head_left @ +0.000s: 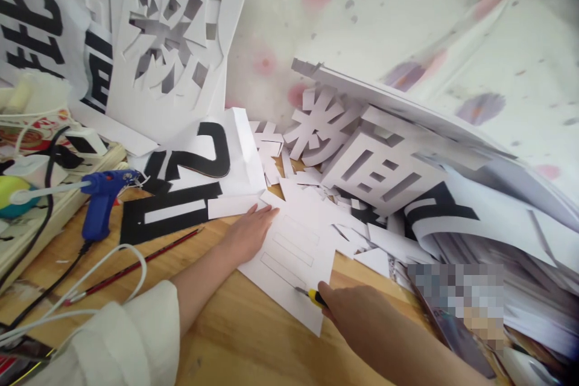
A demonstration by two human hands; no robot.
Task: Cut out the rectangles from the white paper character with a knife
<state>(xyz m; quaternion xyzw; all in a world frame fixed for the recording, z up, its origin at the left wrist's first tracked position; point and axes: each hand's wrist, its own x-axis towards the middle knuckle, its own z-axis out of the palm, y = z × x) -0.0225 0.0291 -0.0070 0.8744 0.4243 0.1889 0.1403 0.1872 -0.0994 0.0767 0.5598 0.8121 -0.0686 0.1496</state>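
Observation:
My right hand [350,313] is closed around a yellow and black utility knife [316,298]. The knife's blade tip meets a white foam board sheet [283,277] near one end of a drawn line. Thin outlines of long rectangles run across that sheet. My left hand [248,232] lies flat with its fingers stretched out over the sheet's upper left edge. Just beyond it is a narrow white strip [233,206], beside a black paper cut-out [169,217] with a slot in it.
On the left, a blue glue gun [102,202] stands among cables, with a red and black pencil [140,265] nearby. White cut-out characters [384,163] and paper scraps [316,181] crowd the back. A phone [447,325] lies at right.

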